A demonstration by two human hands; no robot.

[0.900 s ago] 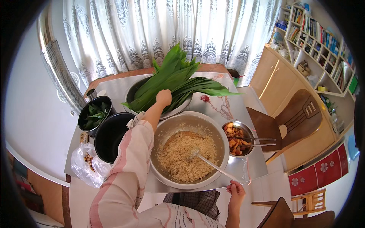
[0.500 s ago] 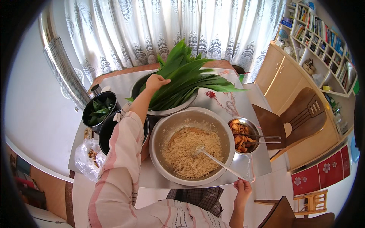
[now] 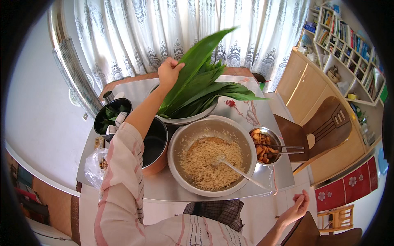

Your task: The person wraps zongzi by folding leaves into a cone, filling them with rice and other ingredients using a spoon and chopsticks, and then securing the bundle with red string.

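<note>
My left hand is closed on a long green leaf raised tip-up above the pile. Below it, more broad green leaves lie heaped in a metal basin, several hanging over its right rim. Off the table's near right edge, my right hand is empty, its fingers loosely bent and apart from the thumb. Nearest to it is the handle of a metal spoon, which rests in a large steel bowl of brownish rice grains. My left sleeve covers part of the table's left side.
Right of the rice stands a small steel bowl of brown chunks with chopsticks. Two dark pots sit at left, one holding green-wrapped parcels, beside a plastic bag. Red string lies behind. Brown chairs stand at right.
My left hand has risen, lifting a leaf up from the pile. My right hand has moved right, away from the spoon handle's end and the table edge.
</note>
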